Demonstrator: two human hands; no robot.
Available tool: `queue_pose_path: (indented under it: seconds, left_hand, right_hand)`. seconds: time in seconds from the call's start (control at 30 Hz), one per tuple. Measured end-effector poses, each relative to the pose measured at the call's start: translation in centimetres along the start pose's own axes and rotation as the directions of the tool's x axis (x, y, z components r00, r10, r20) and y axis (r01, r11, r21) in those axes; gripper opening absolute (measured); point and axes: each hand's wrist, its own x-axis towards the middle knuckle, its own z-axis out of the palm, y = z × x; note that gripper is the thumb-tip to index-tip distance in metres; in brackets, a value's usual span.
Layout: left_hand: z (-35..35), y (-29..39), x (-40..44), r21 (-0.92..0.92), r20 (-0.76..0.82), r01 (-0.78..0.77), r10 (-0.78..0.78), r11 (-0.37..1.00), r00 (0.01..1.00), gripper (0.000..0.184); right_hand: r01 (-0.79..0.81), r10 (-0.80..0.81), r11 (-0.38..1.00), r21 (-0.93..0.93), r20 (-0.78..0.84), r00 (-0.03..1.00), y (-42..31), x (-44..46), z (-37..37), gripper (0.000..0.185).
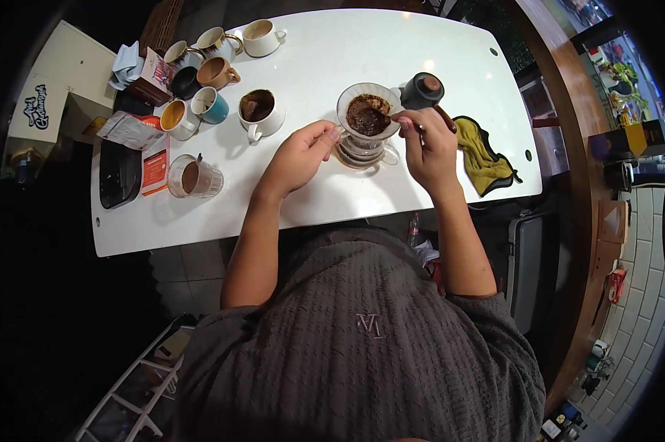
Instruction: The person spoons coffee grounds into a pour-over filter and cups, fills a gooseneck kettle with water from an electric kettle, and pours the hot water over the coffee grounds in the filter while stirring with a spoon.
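A glass coffee dripper (343, 110) with a paper filter sits on a glass server (363, 153). Wet dark coffee grounds (368, 116) fill the filter's bottom and cling to its side. My left hand (303, 155) has its thumb and fingers pinched together at the dripper's left edge. On the other side, my right hand (430, 144) is closed around a thin dark utensil (419, 128) at the dripper's right rim; most of it is hidden by the fingers. Just behind that hand stands a dark coffee grinder (422, 90) with a crank handle.
A yellow-green cloth (483, 156) lies right of my right hand. Left of the dripper are a white mug (266, 121) with dark contents and a ribbed glass (195, 177) with brown liquid. Several cups, a foil bag (132, 131) and a black tray (119, 175) crowd the table's left side.
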Motion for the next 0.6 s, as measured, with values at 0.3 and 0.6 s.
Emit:
queue_pose_path:
  seconds: [0.3, 0.6]
  left_hand:
    - [0.0, 0.2, -0.1, 0.008, -0.001, 0.009, -0.009, 1.000, 1.000, 0.026]
    - [-0.3, 0.1, 0.0, 0.025, 0.025, 0.010, -0.010, 1.000, 1.000, 0.026]
  right_hand:
    - [0.070, -0.070, 0.997, 0.011, 0.013, 0.997, -1.8, 0.0, -0.6, 0.006]
    - [0.005, -0.008, 0.999, 0.052, 0.042, 0.999, -0.7, -0.4, 0.3, 0.004]
